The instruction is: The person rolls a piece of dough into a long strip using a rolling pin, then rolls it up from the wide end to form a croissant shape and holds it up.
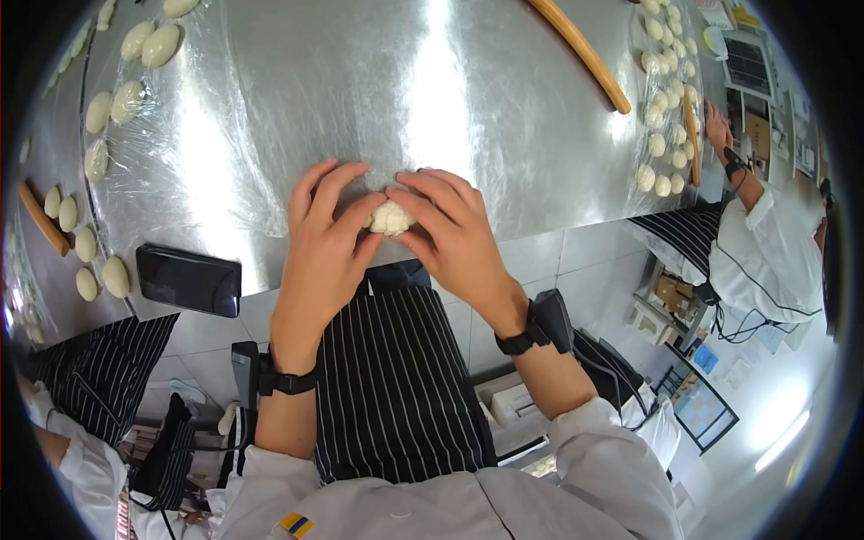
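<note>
A small lump of pale dough (392, 219) with a creased surface is pinched between my two hands, close to the near edge of the metal table (342, 81). My left hand (328, 220) grips it from the left with thumb and index finger, its other fingers curled forward. From the right, my right hand (450, 225) holds the same lump with thumb and fingertips. The underside of the dough is hidden. Left of my hands a black phone (189, 280) lies flat near the table's edge.
Dough pieces (162, 45) lie under and beside clear plastic film (243, 180) at the left. A wooden rolling pin (583, 56) rests at the far right, before more dough balls (657, 139). Another rolling pin (42, 219) lies far left. Co-workers stand on both sides, one sleeve (765, 238) at right.
</note>
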`<state>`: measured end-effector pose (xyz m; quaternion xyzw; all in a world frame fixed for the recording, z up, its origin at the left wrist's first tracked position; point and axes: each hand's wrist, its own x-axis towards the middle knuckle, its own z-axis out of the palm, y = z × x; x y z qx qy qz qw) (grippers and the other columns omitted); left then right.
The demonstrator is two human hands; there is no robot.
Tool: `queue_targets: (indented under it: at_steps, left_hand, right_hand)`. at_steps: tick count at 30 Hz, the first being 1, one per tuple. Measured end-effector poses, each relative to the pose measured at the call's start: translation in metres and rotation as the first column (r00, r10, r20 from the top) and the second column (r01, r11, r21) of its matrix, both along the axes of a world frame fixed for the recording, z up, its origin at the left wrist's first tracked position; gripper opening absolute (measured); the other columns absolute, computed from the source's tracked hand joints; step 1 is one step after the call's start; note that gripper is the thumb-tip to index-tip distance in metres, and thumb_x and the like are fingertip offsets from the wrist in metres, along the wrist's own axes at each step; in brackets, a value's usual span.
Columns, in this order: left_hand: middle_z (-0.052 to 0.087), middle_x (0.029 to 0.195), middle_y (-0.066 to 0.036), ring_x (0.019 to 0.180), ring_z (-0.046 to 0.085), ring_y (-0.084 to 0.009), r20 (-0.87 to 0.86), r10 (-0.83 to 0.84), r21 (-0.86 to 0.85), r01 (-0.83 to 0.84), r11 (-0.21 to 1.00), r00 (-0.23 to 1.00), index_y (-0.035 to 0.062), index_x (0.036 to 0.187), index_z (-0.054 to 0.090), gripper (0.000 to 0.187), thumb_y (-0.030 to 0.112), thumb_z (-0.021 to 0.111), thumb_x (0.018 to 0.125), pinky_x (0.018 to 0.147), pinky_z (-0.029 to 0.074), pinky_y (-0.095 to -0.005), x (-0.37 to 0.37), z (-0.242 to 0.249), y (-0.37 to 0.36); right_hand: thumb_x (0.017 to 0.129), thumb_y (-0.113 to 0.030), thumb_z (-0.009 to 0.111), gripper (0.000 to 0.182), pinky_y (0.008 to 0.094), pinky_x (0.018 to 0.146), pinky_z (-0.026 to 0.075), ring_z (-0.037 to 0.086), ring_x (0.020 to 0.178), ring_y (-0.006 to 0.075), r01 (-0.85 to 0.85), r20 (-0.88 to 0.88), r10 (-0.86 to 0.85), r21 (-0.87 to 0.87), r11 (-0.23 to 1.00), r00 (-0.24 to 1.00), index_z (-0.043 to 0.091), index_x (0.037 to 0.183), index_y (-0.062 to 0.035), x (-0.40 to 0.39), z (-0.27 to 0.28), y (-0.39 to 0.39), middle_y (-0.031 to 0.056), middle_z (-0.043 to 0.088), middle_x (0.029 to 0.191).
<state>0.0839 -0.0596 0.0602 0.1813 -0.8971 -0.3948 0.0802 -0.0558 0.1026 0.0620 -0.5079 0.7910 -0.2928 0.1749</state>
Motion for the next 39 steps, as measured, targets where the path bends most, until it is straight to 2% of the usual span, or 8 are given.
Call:
queue_targets:
  at_steps: [6, 9, 13, 16, 23, 27, 32, 39]
  left_hand:
    - [0.066, 0.139, -0.01, 0.14, 0.054, -0.0374, -0.096, -0.001, 0.126, 0.013, 0.992, 0.995, 0.0064, 0.119, 0.076, 0.037, 0.001, 0.082, 0.083, 0.116, 0.045, -0.0506, 0.002, 0.0, -0.004]
    - [0.067, 0.139, -0.014, 0.141, 0.056, -0.0347, 0.017, 0.071, 0.659, -0.065, 0.749, 0.997, 0.0055, 0.137, 0.068, 0.051, -0.004, 0.078, 0.088, 0.117, 0.046, -0.0494, 0.008, 0.025, -0.005]
    - [0.05, 0.16, -0.024, 0.15, 0.048, -0.0346, -0.156, 0.405, 0.978, 0.199, -0.068, 0.901, 0.0012, 0.162, 0.04, 0.067, 0.012, 0.065, 0.101, 0.123, 0.042, -0.0489, 0.002, 0.078, 0.019]
    - [0.039, 0.169, -0.026, 0.157, 0.04, -0.0386, 0.029, 0.537, 0.643, 0.396, -0.656, 0.843, 0.0022, 0.166, 0.035, 0.067, 0.038, 0.047, 0.111, 0.129, 0.034, -0.0523, -0.003, 0.128, 0.036]
    - [0.074, 0.132, -0.014, 0.137, 0.062, -0.038, -0.031, 0.618, 0.657, 0.482, -0.58, 0.786, 0.0044, 0.131, 0.066, 0.04, 0.037, 0.053, 0.111, 0.117, 0.05, -0.0538, -0.021, 0.222, 0.031]
    - [0.079, 0.118, -0.012, 0.133, 0.065, -0.0399, -0.075, 0.594, 0.751, 0.438, -0.495, 0.801, 0.0042, 0.122, 0.07, 0.033, 0.032, 0.057, 0.109, 0.116, 0.051, -0.0548, -0.022, 0.274, 0.02]
    - [0.078, 0.123, -0.013, 0.138, 0.061, -0.045, -0.205, 0.57, 0.752, 0.501, -0.428, 0.795, 0.0035, 0.123, 0.07, 0.034, 0.03, 0.056, 0.107, 0.118, 0.049, -0.0565, -0.02, 0.322, 0.01]
    - [0.06, 0.155, -0.021, 0.156, 0.039, -0.0471, -0.367, 0.497, 0.745, 0.568, -0.349, 0.786, 0.0019, 0.138, 0.065, 0.043, 0.029, 0.051, 0.107, 0.125, 0.041, -0.0585, -0.017, 0.35, 0.014]
  right_hand:
    - [0.082, -0.015, 0.088, 0.049, 0.041, 0.1, 0.055, 0.069, 0.116, 0.0292, -0.044, 0.11, 0.051, -0.062, 0.997, 0.993, 0.075, 0.128, -0.0065, -0.014, 0.012, -0.003, 0.0081, 0.071, 0.128]
    - [0.082, -0.009, 0.087, 0.043, 0.0398, 0.089, 0.059, 0.072, 0.104, 0.0295, 0.103, 0.317, -0.043, -0.176, 0.979, 0.947, 0.077, 0.124, -0.0062, -0.005, 0.039, -0.007, 0.0097, 0.072, 0.123]
    - [0.081, -0.005, 0.087, 0.042, 0.0397, 0.085, 0.06, 0.072, 0.102, 0.0293, 0.124, 0.22, -0.046, -0.352, 0.928, 0.974, 0.078, 0.122, -0.0064, 0.004, 0.097, -0.009, 0.0096, 0.073, 0.12]
    - [0.081, -0.005, 0.086, 0.042, 0.0415, 0.09, 0.058, 0.071, 0.105, 0.0294, 0.039, 0.078, -0.007, -0.421, 0.906, 0.997, 0.078, 0.123, -0.0072, 0.012, 0.147, -0.012, 0.0076, 0.073, 0.123]
    - [0.081, -0.021, 0.092, 0.089, 0.0532, 0.121, 0.041, 0.042, 0.152, 0.0436, 0.069, 0.041, -0.058, -0.356, 0.932, 0.997, 0.051, 0.159, -0.0087, 0.009, 0.27, 0.016, 0.0205, 0.038, 0.17]
    - [0.088, -0.02, 0.085, 0.082, 0.0516, 0.117, 0.046, 0.044, 0.153, 0.0398, 0.274, 0.25, -0.168, -0.486, 0.83, 0.954, 0.049, 0.16, -0.0046, 0.021, 0.306, 0.038, 0.0227, 0.04, 0.168]
    - [0.091, -0.016, 0.079, 0.07, 0.0495, 0.114, 0.049, 0.046, 0.152, 0.0385, 0.376, 0.402, -0.147, -0.58, 0.723, 0.904, 0.054, 0.156, -0.0031, 0.033, 0.322, 0.051, 0.0224, 0.048, 0.162]
    - [0.083, -0.025, 0.09, 0.063, 0.0446, 0.1, 0.052, 0.057, 0.127, 0.0358, 0.091, -0.09, -0.187, -0.622, 0.778, 0.978, 0.069, 0.138, -0.0037, 0.042, 0.359, 0.012, 0.0126, 0.061, 0.146]
